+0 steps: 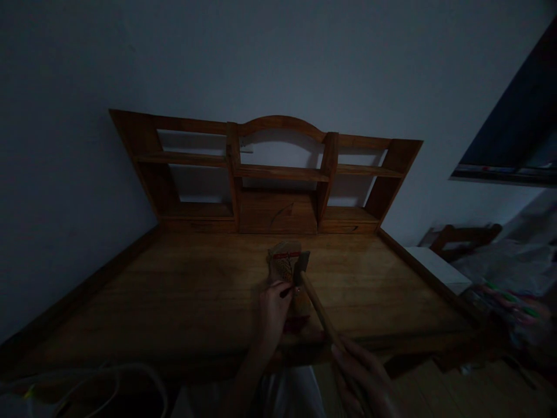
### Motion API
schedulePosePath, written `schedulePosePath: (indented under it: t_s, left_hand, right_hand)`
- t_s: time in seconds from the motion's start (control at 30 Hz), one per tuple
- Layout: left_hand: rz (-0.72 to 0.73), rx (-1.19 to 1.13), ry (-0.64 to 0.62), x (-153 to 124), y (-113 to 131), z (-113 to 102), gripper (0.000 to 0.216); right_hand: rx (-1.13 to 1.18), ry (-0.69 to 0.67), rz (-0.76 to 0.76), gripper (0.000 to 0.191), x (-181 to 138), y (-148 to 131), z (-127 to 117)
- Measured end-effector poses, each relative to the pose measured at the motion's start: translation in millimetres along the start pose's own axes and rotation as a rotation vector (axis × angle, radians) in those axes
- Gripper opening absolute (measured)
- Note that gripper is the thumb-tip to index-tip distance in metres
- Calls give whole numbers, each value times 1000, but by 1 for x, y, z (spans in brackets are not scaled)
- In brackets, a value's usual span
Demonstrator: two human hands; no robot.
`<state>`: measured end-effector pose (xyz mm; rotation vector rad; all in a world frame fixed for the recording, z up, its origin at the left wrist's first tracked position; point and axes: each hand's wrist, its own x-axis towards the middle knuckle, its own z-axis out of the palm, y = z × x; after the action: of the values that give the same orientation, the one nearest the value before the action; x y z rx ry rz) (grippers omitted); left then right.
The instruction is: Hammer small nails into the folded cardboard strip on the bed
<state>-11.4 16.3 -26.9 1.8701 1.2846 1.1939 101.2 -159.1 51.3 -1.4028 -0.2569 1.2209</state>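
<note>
Wrapped around the wooden handle of a hammer (321, 312), my right hand (363, 371) is low at the front right. The dark hammer head (301, 265) is just above a printed bag (285, 264) on the wooden desk; whether they touch is unclear. My left hand (275, 303) rests at the bag's near left side, with fingers pinched close to the hammer head. Something small and dark shows at those fingertips, too dim to name. Red and yellow print is visible on the bag, and its middle is partly hidden by my left hand and the hammer.
A wooden desk (195, 290) spreads out under dim light, with a shelf hutch (282, 172) along its back edge. Pale cables (130, 368) hang at the lower left. To the right stand a chair (467, 234) and a heap of plastic bags (513, 273).
</note>
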Motion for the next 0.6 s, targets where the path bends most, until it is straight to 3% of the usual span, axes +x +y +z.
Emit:
schedulePosePath:
  t_s: [0.4, 0.6]
  left_hand:
    - [0, -37, 16, -1, -3, 3, 15]
    - [-7, -50, 27, -1, -5, 4, 15]
  right_hand:
    - [-65, -89, -31, 54, 8, 5, -3]
    - [-84, -3, -39, 54, 5, 7, -7]
